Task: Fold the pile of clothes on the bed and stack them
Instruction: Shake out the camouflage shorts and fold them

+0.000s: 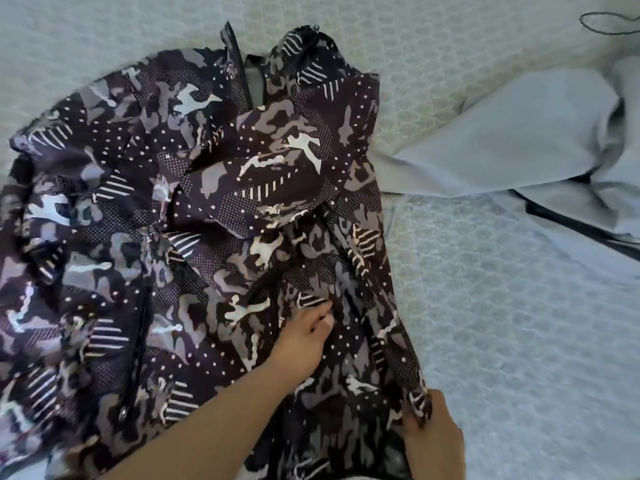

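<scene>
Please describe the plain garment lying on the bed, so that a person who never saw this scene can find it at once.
Start from the pale patterned bedspread and the big dark camouflage jacket spread over its left half. To the right of the jacket lies a crumpled pale blue garment. Unlike the jacket it has one plain colour and no print, and no hand touches it.

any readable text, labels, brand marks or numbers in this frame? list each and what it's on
None can be read.
Patterned jacket: only camouflage blotches, dots and stripes; no lettering, logo or tag shows.
Light blue garment to its right: plain, no print or label visible.
Bedspread: quilted texture only, no text.
Left hand and right hand lie on the jacket; any label beneath them is hidden.
</scene>
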